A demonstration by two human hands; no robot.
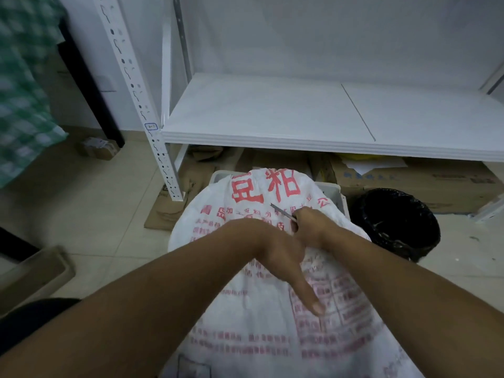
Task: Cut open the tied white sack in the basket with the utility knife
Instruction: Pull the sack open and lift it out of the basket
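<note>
A large white woven sack (253, 320) with red printing fills the lower middle of the head view, lying in a pale basket (334, 190) whose rim shows behind it. My right hand (313, 227) is closed around the utility knife (282, 211), its thin blade pointing up and left over the sack's upper part. My left hand (283, 260) lies across the sack just below the right hand, wrist bent, thumb stretched down over the fabric; its fingers are hidden. The sack's tied end is out of sight.
A white metal shelf (300, 124) stands right behind the basket, its post (152, 126) at the left. Cardboard boxes (425, 181) sit under the shelf. A bin with a black bag (395, 222) stands at the right. A checked green cloth (24, 85) hangs at far left.
</note>
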